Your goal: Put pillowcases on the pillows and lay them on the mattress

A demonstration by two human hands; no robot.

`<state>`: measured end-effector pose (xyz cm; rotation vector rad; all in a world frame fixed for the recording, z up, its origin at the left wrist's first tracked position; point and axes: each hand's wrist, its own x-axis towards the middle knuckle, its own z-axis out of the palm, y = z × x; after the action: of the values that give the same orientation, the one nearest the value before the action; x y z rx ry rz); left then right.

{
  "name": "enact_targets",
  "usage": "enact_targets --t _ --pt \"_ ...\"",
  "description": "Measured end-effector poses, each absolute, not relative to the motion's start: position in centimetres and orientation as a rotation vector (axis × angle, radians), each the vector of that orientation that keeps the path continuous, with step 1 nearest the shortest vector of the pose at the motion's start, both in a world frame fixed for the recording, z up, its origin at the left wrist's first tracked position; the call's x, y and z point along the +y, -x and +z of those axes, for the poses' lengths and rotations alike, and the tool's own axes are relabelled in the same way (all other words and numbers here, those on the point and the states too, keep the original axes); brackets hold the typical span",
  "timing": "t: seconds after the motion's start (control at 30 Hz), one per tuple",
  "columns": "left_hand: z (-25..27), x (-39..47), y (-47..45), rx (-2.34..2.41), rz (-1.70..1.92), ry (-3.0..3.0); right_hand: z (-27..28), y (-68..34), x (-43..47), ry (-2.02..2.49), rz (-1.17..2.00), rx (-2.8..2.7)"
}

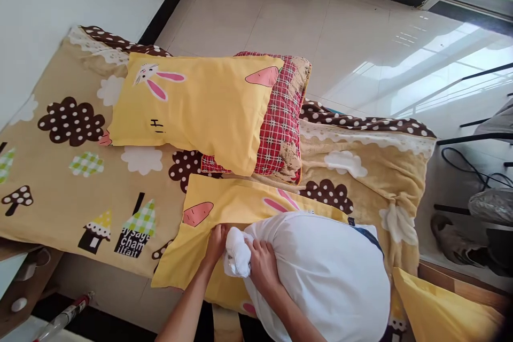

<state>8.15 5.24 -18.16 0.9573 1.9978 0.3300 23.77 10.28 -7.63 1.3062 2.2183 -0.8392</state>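
Observation:
A plump white pillow [328,272] leans near my body, with one corner bunched into a white tuft. My right hand [264,267] is closed around the pillow just behind that tuft. Beneath it, a yellow pillowcase [192,248] with a carrot and pink rabbit ears is spread on the bed. My left hand [217,243] is closed on the pillowcase fabric, right beside the tuft; its fingertips are partly hidden. The pillow's lower end runs out of view.
A beige patterned blanket [76,197] covers the bed. Farther back, a yellow rabbit pillow [200,107] rests on a red plaid pillow [276,128]. More yellow cloth [444,310] lies at the lower right. A clear bottle [66,318] is at the lower left. Black metal legs [476,139] stand at the right.

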Motion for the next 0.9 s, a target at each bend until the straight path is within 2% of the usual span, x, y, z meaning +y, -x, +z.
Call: enact_targets --t 0.13,0.3,0.4,0.5,0.7,0.9 --pt "-16.6 5.6 -7.8 1.982 0.371 -0.935 -8.2 -22.0 10.0 -1.225 -0.763 2.212" --pt "-14.4 5.3 -9.5 1.973 0.398 -0.936 -9.7 -20.6 13.2 -1.106 -0.892 2.218" --pt "-13.5 5.2 -10.7 1.981 0.362 -0.96 -10.5 -20.4 14.7 -1.189 -0.834 2.162" --pt "-13.1 4.4 -11.5 2.007 0.258 -0.985 -11.1 -20.0 15.2 -1.308 -0.739 2.101" --pt "-11.8 -0.7 -14.7 1.756 -0.328 -1.33 -11.4 -19.2 15.2 -1.427 -0.663 2.079" --pt "-9.7 -0.4 -14.9 1.454 -0.224 -1.59 -11.0 -20.1 11.4 -1.423 -0.628 2.201"
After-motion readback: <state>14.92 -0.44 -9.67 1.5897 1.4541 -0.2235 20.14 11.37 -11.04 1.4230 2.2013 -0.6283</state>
